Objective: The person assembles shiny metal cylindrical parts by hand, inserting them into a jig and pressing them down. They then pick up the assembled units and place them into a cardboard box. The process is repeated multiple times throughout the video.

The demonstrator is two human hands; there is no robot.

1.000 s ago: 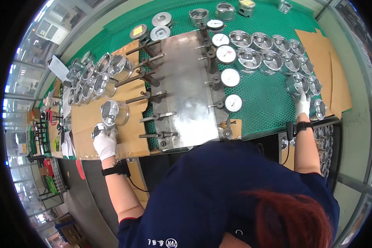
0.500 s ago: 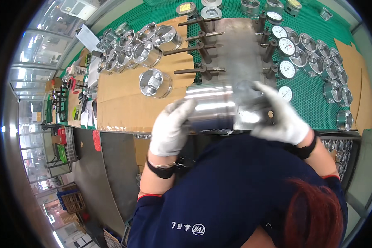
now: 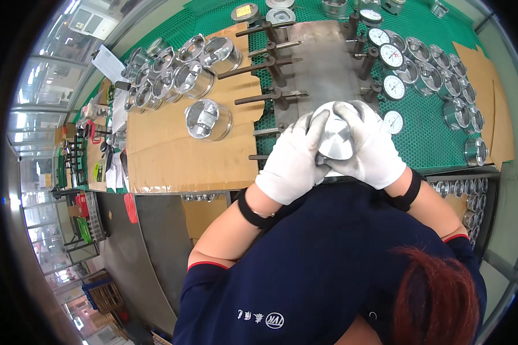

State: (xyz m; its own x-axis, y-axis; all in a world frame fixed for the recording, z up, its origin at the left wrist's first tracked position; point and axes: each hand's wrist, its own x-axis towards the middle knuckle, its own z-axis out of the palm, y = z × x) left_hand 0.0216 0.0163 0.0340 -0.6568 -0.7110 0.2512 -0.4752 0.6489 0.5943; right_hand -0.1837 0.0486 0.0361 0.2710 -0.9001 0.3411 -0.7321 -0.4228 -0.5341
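Note:
Both my hands wear white gloves and clasp one shiny metal piston (image 3: pixel 335 138) close to my chest, over the near edge of the steel gauge plate (image 3: pixel 322 69). My left hand (image 3: pixel 293 161) wraps its left side with fingers over the top. My right hand (image 3: pixel 374 146) cups it from the right. The piston's flat crown faces up between the fingers. Another piston (image 3: pixel 207 119) stands alone on the brown cardboard sheet (image 3: pixel 172 155) to the left.
The gauge plate carries dark pegs (image 3: pixel 270 95) on its left and round dial gauges (image 3: pixel 392 86) on its right. Several pistons (image 3: pixel 172 69) cluster at the far left, more (image 3: pixel 449 86) lie on green mesh at the right. A bin of parts (image 3: pixel 472 198) sits lower right.
One second ago my hands were spread wide apart at the bench's two sides. They came together on a piston, which now sits higher and nearer, turned crown-up between both gloves.

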